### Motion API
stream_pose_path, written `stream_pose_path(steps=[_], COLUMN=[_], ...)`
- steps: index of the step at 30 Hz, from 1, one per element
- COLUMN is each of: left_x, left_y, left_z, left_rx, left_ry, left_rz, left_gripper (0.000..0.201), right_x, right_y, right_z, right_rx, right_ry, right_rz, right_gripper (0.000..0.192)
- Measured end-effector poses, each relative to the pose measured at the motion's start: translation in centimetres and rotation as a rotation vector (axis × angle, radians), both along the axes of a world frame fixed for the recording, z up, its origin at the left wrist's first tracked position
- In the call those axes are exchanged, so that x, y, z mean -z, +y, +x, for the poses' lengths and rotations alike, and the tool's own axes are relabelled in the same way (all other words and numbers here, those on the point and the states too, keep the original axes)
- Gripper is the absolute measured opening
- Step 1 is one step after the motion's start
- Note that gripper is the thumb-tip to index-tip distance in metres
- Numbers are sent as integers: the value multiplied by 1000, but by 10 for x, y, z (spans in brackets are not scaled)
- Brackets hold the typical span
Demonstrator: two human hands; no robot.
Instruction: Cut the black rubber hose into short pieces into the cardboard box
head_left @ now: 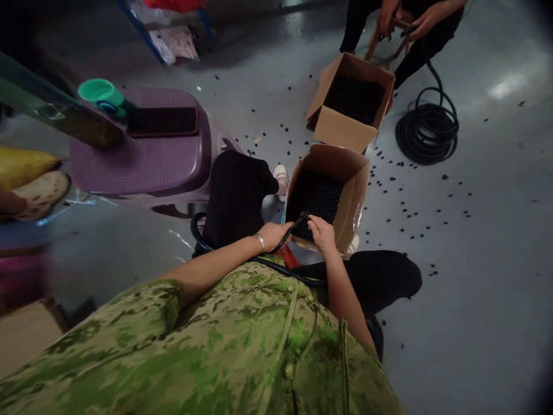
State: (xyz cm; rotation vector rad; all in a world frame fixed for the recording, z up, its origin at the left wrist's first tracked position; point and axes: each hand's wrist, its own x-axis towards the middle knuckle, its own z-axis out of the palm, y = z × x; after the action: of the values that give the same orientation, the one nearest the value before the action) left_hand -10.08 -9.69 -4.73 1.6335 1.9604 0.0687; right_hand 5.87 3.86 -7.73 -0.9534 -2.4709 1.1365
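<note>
Right now the left hand (pixel 273 235) has its grip clenched on a black hose (pixel 290 230), whose free end runs up and right from the grip toward the small black pieces (pixel 314 197) in the near box (pixel 345 168). The right hand (pixel 322 233) sits just right of that tip, fingers curled over the pieces; whether it grasps one, I cannot tell.

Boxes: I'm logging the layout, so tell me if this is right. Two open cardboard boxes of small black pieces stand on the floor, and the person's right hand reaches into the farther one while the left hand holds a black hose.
Not quite. The head view shows the right hand reaching into the nearer box, not the farther box. The rest holds: both boxes are open, hold small black pieces, and the left hand holds the black hose.
</note>
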Motion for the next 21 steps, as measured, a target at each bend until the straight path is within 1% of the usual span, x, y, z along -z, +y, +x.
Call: stream_pose_path(steps=[4,9,15,21], left_x=[1,5,7,7], left_y=[1,6,9,16], left_z=[0,-1,0,1], left_rx=[11,25,70,102], left_ry=[3,42,50,62], left_rz=[5,-48,-47,-75], left_gripper=[40,36,43,51], right_x=[-1,2,5,8], right_y=[-1,-3,-3,-1], right_z=[0,0,1,3], right_rx=[-40,-9,34,84], right_ry=[-31,-54,-52,-65], right_rz=[34,22,42,1], right_gripper=[33,32,33,35])
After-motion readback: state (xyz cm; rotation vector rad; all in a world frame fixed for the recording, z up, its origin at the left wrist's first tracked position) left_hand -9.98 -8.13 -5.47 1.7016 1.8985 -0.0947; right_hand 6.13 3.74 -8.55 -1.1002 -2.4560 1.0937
